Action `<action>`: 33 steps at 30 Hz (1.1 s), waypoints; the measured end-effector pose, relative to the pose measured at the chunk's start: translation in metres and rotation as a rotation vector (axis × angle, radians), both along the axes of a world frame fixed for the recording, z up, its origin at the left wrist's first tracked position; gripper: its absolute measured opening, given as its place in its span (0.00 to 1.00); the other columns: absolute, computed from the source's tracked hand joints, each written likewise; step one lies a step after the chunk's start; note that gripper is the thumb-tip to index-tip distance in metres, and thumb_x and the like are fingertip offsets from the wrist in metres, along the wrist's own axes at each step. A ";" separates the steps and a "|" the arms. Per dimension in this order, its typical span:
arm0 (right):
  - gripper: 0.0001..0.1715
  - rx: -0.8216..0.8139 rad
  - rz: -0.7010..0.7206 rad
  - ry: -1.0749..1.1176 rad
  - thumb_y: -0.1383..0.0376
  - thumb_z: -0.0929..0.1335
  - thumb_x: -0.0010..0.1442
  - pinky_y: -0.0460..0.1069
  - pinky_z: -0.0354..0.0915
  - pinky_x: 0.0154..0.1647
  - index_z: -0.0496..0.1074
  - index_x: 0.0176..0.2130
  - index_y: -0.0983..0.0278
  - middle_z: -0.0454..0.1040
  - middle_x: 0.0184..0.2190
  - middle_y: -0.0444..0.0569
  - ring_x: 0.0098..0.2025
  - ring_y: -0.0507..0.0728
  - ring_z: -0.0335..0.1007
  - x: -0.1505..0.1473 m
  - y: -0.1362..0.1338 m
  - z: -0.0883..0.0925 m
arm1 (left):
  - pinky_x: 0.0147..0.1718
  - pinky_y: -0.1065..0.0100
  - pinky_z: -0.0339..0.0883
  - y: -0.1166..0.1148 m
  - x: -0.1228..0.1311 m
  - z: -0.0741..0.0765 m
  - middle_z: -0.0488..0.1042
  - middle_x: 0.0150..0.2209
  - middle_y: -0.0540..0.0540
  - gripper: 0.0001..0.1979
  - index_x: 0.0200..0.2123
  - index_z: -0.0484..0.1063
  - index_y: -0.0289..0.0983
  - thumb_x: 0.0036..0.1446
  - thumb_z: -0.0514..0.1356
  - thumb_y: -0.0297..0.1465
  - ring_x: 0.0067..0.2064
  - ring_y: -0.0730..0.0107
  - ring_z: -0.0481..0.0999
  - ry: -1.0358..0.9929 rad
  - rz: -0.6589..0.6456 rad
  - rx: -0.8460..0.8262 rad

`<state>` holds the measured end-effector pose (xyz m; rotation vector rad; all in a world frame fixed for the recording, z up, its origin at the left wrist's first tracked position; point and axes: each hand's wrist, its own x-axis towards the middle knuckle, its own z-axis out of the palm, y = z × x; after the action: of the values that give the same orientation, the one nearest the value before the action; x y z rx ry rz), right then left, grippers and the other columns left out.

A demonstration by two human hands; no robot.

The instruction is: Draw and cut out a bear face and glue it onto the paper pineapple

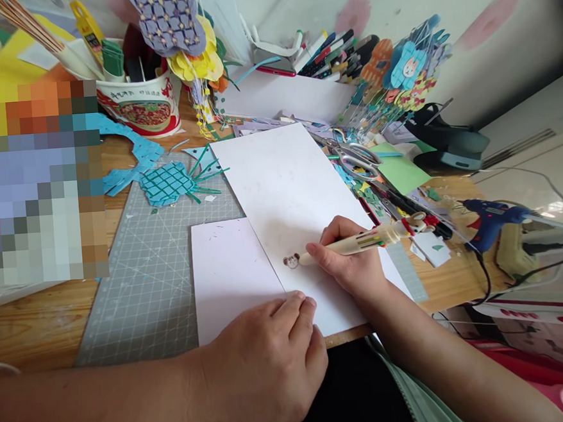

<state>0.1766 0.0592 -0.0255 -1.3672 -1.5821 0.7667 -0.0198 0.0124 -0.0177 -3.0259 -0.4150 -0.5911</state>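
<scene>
Left hand (276,353): nearest the camera, by the desk's (44,337) near edge, fingers loosely bent over the paper, its grip clasping nothing that shows.
Right hand (350,261): grip pinching the multicolour pen (349,245) low on its barrel.
Pen handling: likely light, stiff and smooth; best held just above the tip, which is beside a small round-eared animal head drawing (291,261).
Top white sheet (279,179): slanting across the second white sheet (228,272), reaching the desk's near edge; probably light, slides or creases easily, best pinned along a margin.
</scene>
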 end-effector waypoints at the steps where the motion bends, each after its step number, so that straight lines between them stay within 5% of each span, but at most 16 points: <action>1: 0.17 -0.006 -0.003 0.000 0.62 0.73 0.51 0.45 0.52 0.18 0.62 0.21 0.61 0.62 0.16 0.37 0.19 0.49 0.55 0.000 0.000 0.000 | 0.45 0.57 0.74 0.000 0.000 0.000 0.78 0.48 0.29 0.11 0.43 0.76 0.29 0.60 0.58 0.28 0.49 0.49 0.79 0.000 0.000 -0.001; 15: 0.18 -0.027 0.020 0.035 0.61 0.74 0.51 0.46 0.52 0.19 0.63 0.21 0.61 0.62 0.17 0.38 0.19 0.49 0.55 0.004 0.000 -0.003 | 0.44 0.58 0.75 0.000 0.000 0.000 0.77 0.48 0.28 0.10 0.42 0.76 0.29 0.59 0.59 0.28 0.48 0.49 0.79 -0.028 0.016 0.013; 24: 0.17 0.013 -0.117 0.482 0.55 0.73 0.56 0.47 0.54 0.18 0.65 0.26 0.59 0.60 0.15 0.37 0.17 0.50 0.54 0.006 0.000 -0.012 | 0.45 0.58 0.74 0.000 0.001 0.000 0.78 0.48 0.29 0.11 0.43 0.76 0.29 0.60 0.59 0.28 0.48 0.49 0.79 -0.008 0.011 0.006; 33: 0.13 -0.064 0.046 0.301 0.64 0.74 0.53 0.47 0.53 0.21 0.66 0.28 0.60 0.65 0.20 0.39 0.22 0.51 0.57 0.005 -0.008 -0.008 | 0.46 0.58 0.74 0.000 0.000 0.000 0.77 0.48 0.29 0.12 0.43 0.77 0.29 0.62 0.56 0.29 0.49 0.48 0.79 0.011 -0.004 0.009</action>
<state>0.1818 0.0511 -0.0340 -1.1989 -1.3657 1.0076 -0.0199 0.0127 -0.0172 -3.0207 -0.4050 -0.5752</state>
